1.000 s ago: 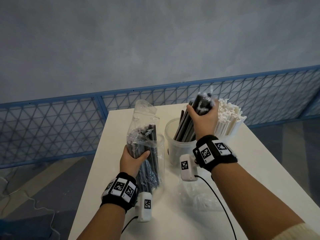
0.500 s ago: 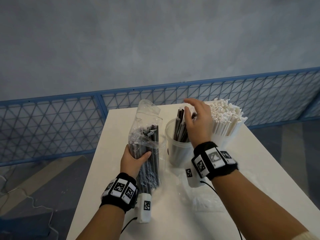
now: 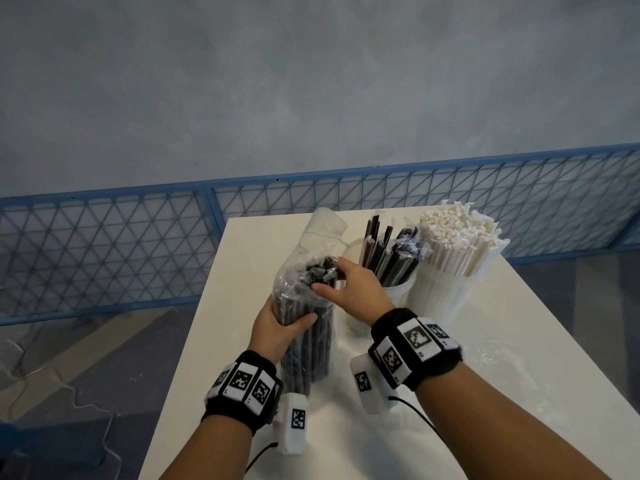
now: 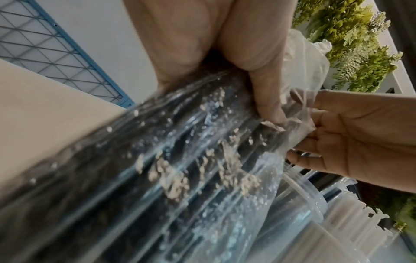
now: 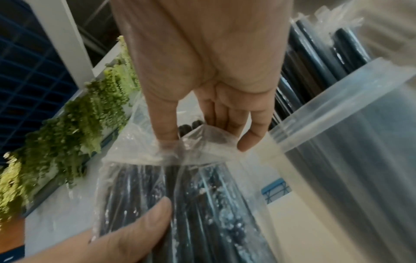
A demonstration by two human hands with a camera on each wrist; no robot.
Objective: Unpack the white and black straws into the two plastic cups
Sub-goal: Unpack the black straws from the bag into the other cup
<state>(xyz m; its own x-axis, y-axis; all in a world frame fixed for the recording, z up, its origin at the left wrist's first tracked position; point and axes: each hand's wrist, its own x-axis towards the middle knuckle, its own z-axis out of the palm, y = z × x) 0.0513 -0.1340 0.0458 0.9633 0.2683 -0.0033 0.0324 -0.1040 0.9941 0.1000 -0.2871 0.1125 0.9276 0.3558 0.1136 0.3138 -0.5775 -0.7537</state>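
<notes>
Left hand [image 3: 277, 329] grips the clear bag [image 3: 306, 320] of black straws [image 3: 320, 271], upright on the counter [image 3: 519, 323]. Right hand [image 3: 353, 289] fingers reach into the bag mouth at the straw tops; pinch or not, cannot tell. 2 cups at right: black-straw cup [image 3: 398, 289], white-straw cup [image 3: 446, 296].
</notes>
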